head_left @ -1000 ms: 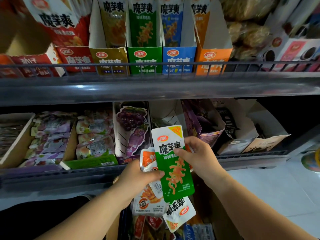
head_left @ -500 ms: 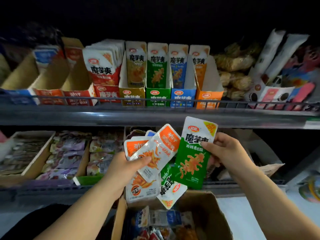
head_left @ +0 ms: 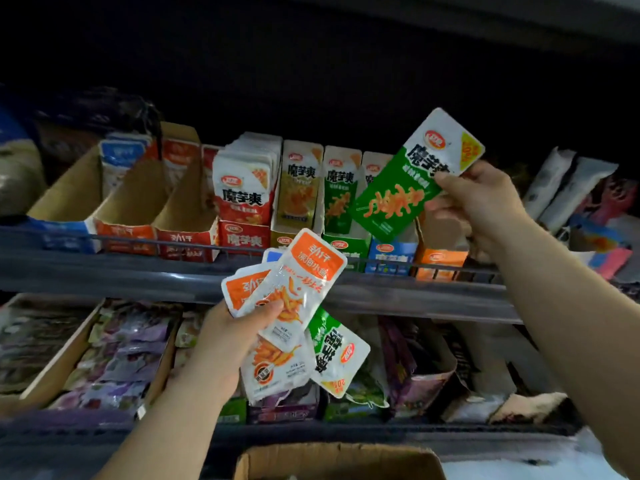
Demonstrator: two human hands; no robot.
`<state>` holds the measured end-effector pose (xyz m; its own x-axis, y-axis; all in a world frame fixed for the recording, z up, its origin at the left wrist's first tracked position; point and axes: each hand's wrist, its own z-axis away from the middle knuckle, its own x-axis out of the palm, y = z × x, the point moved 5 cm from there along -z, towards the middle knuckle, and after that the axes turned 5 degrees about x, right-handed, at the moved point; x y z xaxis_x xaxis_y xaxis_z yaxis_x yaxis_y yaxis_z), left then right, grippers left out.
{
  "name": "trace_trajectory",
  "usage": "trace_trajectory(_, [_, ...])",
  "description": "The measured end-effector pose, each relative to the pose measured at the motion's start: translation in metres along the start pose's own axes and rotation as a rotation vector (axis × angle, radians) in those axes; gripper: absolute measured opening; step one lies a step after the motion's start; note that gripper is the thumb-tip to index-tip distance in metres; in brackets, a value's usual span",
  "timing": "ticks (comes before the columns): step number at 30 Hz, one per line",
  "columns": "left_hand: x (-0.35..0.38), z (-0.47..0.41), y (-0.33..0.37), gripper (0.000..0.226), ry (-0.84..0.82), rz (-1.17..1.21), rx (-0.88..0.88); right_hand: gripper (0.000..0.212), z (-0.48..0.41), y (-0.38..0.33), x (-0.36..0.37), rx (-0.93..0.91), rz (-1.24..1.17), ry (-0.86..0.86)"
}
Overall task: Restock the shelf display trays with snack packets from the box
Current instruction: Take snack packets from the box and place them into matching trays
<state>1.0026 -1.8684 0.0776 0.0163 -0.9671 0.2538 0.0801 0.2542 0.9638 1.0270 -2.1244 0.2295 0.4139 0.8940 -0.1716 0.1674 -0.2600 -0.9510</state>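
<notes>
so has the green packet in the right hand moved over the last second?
Yes. The green packet rose with the right hand: it was below the upper shelf edge, now it is above it, over the blue tray.

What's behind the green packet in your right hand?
Behind the green packet held by the right hand stands the blue tray; only its front and one packet top show. The rest is covered.

Dark space above the trays seems open; wire rail fronts them.
</notes>
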Motion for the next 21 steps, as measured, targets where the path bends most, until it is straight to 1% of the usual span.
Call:
trace_trajectory(2, [-0.002, -0.005, 0.003, 0.011, 0.006, 0.019, 0.009, 0.014, -0.019, -0.001, 0.016, -0.014, 0.043, 0.006])
trace_trajectory(4, [-0.005, -0.008, 0.004, 0.012, -0.001, 0.021, 0.019, 0.004, -0.036, 0.0, 0.029, -0.007, 0.058, 0.004])
trace_trajectory(8, [-0.015, -0.015, 0.006, 0.012, -0.004, -0.01, 0.022, 0.026, -0.06, 0.006, 0.051, 0.038, 0.14, -0.004])
trace_trajectory(14, [-0.028, -0.027, 0.004, 0.011, 0.049, -0.019, 0.011, 0.028, -0.079, 0.02, 0.08, 0.169, 0.364, -0.149])
trace_trajectory(15, [-0.028, -0.029, 0.004, 0.011, 0.045, -0.015, 0.012, 0.023, -0.079, 0.021, 0.084, 0.193, 0.376, -0.17])
trace_trajectory(17, [-0.026, -0.029, 0.004, 0.013, 0.025, -0.012, 0.014, 0.004, -0.082, 0.024, 0.088, 0.215, 0.397, -0.181])
trace_trajectory(18, [-0.024, -0.029, 0.004, 0.014, 0.013, -0.011, 0.015, 0.014, -0.085, 0.027, 0.087, 0.221, 0.414, -0.167])
trace_trajectory(19, [-0.023, -0.029, 0.004, 0.014, 0.005, -0.011, 0.017, 0.019, -0.087, 0.027, 0.086, 0.223, 0.458, -0.16])
trace_trajectory(21, [-0.02, -0.03, 0.004, 0.014, -0.001, -0.004, 0.015, 0.023, -0.088, 0.029, 0.085, 0.189, 0.546, -0.152])
